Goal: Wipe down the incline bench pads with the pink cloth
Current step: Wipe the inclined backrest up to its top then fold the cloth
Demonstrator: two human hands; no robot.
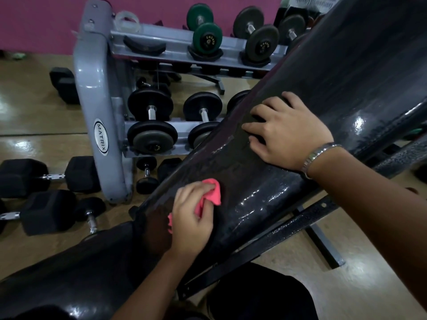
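The black incline back pad (346, 72) slopes from upper right down to the middle, its surface shiny. A black seat pad (76, 269) lies lower left. My left hand (191, 222) is shut on the bunched pink cloth (211, 192) and presses it against the lower end of the back pad, near the gap between the pads. My right hand (286, 132) rests flat with spread fingers on the pad higher up, a metal bracelet on its wrist.
A grey dumbbell rack (97, 93) stands just left of the bench, carrying green and black dumbbells (206, 38). Several black hex dumbbells (34, 176) lie on the wooden floor at left. The bench's black steel frame (277, 236) runs under the pad at right.
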